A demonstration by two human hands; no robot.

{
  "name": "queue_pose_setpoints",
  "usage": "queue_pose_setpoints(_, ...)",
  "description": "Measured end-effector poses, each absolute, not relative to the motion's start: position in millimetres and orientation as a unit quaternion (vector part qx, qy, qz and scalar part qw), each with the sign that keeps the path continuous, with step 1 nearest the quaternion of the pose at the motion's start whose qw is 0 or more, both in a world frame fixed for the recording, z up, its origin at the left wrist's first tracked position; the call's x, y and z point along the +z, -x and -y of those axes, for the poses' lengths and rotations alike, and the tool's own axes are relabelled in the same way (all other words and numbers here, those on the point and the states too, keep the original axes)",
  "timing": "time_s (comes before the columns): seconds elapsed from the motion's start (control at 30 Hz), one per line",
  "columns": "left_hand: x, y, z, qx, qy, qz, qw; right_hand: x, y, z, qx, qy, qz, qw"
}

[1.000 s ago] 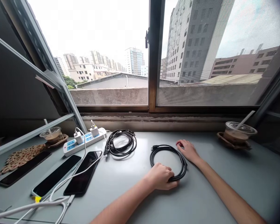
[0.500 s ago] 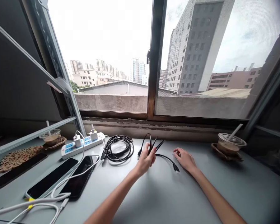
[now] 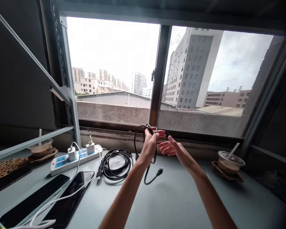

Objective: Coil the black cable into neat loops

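Observation:
My left hand is raised above the grey desk and is closed round a black cable, whose loops hang down from my fist with one plug end dangling near the desk. My right hand is lifted beside it, fingers spread and pointing left toward the cable, holding nothing. A second coiled black cable lies on the desk to the left of my left arm.
A white power strip with white chargers sits at the left, a white cord running to phones lying screen up. Iced drink cups stand at the far left and right. The window frame rises behind.
My left hand lifted the black cable from the desk up to window height. My right hand left the desk and rose beside it. The view tilted upward.

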State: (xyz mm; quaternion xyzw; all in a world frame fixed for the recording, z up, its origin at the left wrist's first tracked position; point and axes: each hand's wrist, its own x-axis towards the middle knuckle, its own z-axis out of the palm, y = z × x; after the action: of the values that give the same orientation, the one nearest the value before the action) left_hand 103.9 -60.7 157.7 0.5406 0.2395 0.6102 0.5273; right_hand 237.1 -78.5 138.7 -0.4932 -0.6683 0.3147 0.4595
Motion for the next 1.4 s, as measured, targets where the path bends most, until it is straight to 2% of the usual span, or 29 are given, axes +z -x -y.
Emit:
queue_pose_setpoints(0.13,169.7,-98.4,68.1,0.674,-0.523,-0.267,0.449,163.0,-198.8,94.7,0.352,0.396,0.694,0.487)
queue_pose_setpoints(0.23,169.7,-89.9,65.2,0.673,-0.537,-0.244,0.447,162.6,-181.6,89.1,0.335,0.359,0.688,0.534)
queue_pose_setpoints(0.43,172.6,-67.0,58.8,0.653,-0.548,-0.275,0.445,158.6,-184.8,74.5,0.276,0.383,0.687,0.553)
queue_pose_setpoints(0.67,186.1,-51.7,64.9,0.600,-0.434,-0.217,0.636,171.0,-206.5,88.9,0.301,0.397,0.645,0.579)
queue_pose_setpoints(0.77,191.7,-49.0,66.5,0.588,-0.395,-0.193,0.679,174.6,-209.6,93.4,0.336,0.386,0.624,0.591)
queue_pose_setpoints(0.9,192.3,-47.1,66.9,0.569,-0.436,-0.188,0.671,175.2,-204.7,98.1,0.414,0.359,0.640,0.539)
queue_pose_setpoints(1.0,189.0,-46.9,69.7,0.568,-0.512,-0.211,0.609,173.3,-194.3,100.2,0.487,0.317,0.678,0.451)
queue_pose_setpoints(1.1,187.7,-47.2,74.5,0.560,-0.562,-0.229,0.564,169.6,-183.4,98.7,0.502,0.295,0.690,0.430)
queue_pose_setpoints(1.23,192.2,-39.8,79.7,0.577,-0.546,-0.249,0.553,167.8,-185.0,94.4,0.486,0.297,0.655,0.497)
queue_pose_setpoints(1.4,196.3,-11.5,76.8,0.649,-0.498,-0.250,0.519,177.7,-222.6,97.8,0.492,0.274,0.534,0.631)
